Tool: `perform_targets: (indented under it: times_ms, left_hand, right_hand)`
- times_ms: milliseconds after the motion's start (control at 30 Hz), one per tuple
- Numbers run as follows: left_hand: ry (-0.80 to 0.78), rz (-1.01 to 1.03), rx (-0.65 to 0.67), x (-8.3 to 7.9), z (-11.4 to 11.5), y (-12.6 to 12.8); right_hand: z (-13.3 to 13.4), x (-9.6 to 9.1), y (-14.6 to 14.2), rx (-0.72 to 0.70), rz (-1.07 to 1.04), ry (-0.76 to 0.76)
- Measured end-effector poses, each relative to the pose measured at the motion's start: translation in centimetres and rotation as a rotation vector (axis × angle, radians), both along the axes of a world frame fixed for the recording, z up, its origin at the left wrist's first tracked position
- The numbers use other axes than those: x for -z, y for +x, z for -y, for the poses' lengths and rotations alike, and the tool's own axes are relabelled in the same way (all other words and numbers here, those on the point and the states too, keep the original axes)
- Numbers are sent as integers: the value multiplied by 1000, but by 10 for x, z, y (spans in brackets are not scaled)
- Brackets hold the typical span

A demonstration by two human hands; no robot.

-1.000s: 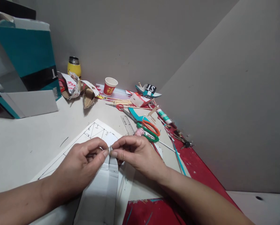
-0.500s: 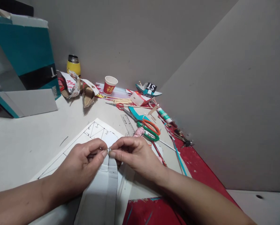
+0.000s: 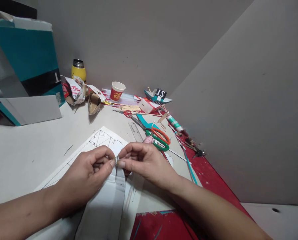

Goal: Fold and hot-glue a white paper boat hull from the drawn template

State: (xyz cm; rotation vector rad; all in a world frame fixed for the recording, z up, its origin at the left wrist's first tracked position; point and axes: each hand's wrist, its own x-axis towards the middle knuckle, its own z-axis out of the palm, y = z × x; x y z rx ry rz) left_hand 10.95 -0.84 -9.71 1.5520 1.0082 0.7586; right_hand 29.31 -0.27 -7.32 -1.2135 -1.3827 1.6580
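Your left hand (image 3: 89, 173): bare, left thumbnail (image 3: 113, 162) short
Your right hand (image 3: 147, 163): bare, right thumbnail (image 3: 122, 164) short
Your left forearm (image 3: 36, 208): bare
Your right forearm (image 3: 213, 208): bare

white card (image 3: 99, 213), black-lined white sheet (image 3: 104, 142), orange-and-green scissor handles (image 3: 167, 135), red-and-white cup (image 3: 116, 94), yellow jar (image 3: 78, 73), teal-black-and-white box (image 3: 36, 50)

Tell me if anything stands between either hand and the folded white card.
Nothing visible does: the left hand and right hand meet fingertip to fingertip at the far end of the folded white card. The scissors lie beyond the right hand.
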Motion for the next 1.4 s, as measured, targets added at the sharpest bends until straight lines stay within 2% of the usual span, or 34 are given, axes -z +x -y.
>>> perform_targets:
  times_ms: [333,633,733,800,900,967,1100,1200,1300,1400]
  left_hand:
    - [-60,40,19,0,1,-1]
    - [-49,31,32,2,1,-1]
    - [-56,59,26,2,0,0]
    - [-58,79,11,2,-2,-1]
    - [-64,91,-23,-1,-5,-1]
    - [-69,86,-41,-1,-6,-1]
    - [-79,69,-55,3,-7,-2]
    - [-98,71,-56,6,-7,-3]
    - [-96,69,-59,5,-6,-3]
    - [-84,55,-68,3,-6,-3]
  right_hand:
    - [-4,-6,2,-26,40,-17]
    - [-3,3,1,0,3,-25]
    - [-2,2,1,-18,36,15]
    - [-5,-4,6,-56,92,66]
    - [-17,-23,25,-56,218,154]
    - [-27,-37,44,-13,407,262]
    - [-31,-49,77,-51,1043,579]
    - [-16,-38,86,-142,1333,605]
    - [1,-15,86,-196,1365,521]
    - [10,6,89,-142,1333,525]
